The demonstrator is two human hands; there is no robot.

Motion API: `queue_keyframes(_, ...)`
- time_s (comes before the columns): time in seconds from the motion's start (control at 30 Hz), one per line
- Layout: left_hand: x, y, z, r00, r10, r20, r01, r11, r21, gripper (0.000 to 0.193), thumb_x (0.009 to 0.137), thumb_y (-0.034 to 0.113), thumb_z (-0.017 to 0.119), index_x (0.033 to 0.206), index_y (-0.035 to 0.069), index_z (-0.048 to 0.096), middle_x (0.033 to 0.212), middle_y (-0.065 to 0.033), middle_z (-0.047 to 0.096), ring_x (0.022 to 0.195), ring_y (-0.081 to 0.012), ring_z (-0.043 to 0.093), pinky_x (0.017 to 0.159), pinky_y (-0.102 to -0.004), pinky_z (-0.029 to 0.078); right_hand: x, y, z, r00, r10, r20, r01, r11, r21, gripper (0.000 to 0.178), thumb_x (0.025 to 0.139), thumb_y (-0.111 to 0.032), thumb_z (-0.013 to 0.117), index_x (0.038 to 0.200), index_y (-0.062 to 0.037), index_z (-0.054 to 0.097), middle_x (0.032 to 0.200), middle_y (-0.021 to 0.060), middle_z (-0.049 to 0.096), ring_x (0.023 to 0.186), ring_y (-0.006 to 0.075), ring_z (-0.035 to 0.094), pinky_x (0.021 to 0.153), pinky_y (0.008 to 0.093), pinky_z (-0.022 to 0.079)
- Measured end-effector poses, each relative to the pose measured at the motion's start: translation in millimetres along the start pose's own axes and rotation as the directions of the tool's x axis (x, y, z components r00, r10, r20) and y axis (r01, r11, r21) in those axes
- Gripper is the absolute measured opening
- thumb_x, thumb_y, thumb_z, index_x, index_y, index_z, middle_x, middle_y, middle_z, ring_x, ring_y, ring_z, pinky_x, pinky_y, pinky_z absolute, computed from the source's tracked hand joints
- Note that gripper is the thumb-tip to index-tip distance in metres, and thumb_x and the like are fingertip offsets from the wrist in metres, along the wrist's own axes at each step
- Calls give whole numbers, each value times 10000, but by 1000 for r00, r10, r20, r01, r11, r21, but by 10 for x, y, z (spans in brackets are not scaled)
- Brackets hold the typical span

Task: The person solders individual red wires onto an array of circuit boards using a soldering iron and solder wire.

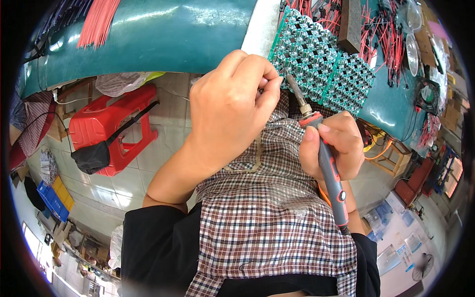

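Note:
My right hand (336,144) is wrapped round a grey and red soldering iron (330,171), its metal tip pointing up and away from me. That tip reaches the near left part of a green panel of circuit boards (316,57) crowded with small parts. Closed in a pinch, my left hand (235,96) is at the panel's left edge, close to the iron's tip. Whatever its fingertips hold is too small or hidden to make out. Whether the tip touches the panel, I cannot tell.
A dark rectangular bar (350,27) lies across the panel's far side, near bunches of red and black wires (391,47). Pink-red wires (99,22) lie on the green tabletop (173,37) at far left. A red plastic stool (116,128) stands below left. A small fan (427,94) sits right.

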State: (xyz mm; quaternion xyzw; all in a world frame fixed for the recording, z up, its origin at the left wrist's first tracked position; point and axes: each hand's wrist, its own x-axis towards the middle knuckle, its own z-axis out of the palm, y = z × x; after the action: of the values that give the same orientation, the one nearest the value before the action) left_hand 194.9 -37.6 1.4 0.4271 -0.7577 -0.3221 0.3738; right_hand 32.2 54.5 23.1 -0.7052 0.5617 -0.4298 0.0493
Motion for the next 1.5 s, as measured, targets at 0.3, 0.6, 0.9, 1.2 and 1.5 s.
queue_keyframes(0.3, -5, -38, 17, 1000, 0, -15, -1, 1000, -9, 147, 782, 66, 788, 831, 88, 651, 774, -30, 616, 608, -207, 650, 532, -334, 512, 28, -63, 11, 996, -37, 75, 42, 997, -64, 369, 743, -12, 810, 1006, -59, 556, 730, 59, 577, 556, 207, 553, 453, 309, 421)
queue_keyframes(0.6, -13, -15, -6, 1000, 4, -22, -4, 1000, -6, 104, 811, -13, 775, 841, 19, 681, 772, -38, 637, 598, -99, 620, 489, -230, 461, 53, -119, 41, 999, 7, 53, -3, 998, -70, 357, 737, -14, 831, 977, -48, 569, 723, 68, 572, 565, 216, 567, 460, 313, 437)
queue_keyframes(0.9, -45, 52, -92, 999, -22, -39, 23, 999, 41, 103, 798, -9, 767, 835, 28, 679, 770, -31, 630, 610, -100, 616, 507, -213, 462, 67, -133, -84, 1000, 5, -9, -4, 1000, 5, 273, 745, 9, 765, 898, -48, 546, 665, 75, 569, 508, 202, 544, 450, 304, 422)
queue_keyframes(1.2, -57, 92, 52, 999, 14, -30, -12, 999, 51, 105, 799, 20, 788, 853, 57, 706, 779, -23, 649, 549, -74, 551, 478, -230, 415, -76, 48, -155, 999, 5, -39, -4, 1000, 11, 286, 761, 4, 762, 923, -49, 533, 669, 71, 588, 506, 186, 543, 453, 298, 419)
queue_keyframes(1.5, -22, 86, 106, 999, 27, -30, -26, 998, 58, 103, 799, 21, 786, 851, 58, 706, 779, -21, 653, 511, -78, 529, 466, -230, 407, -71, 72, -99, 999, 1, -51, 1, 1000, 30, 287, 763, 5, 767, 925, -48, 536, 668, 68, 590, 513, 180, 544, 452, 295, 414)
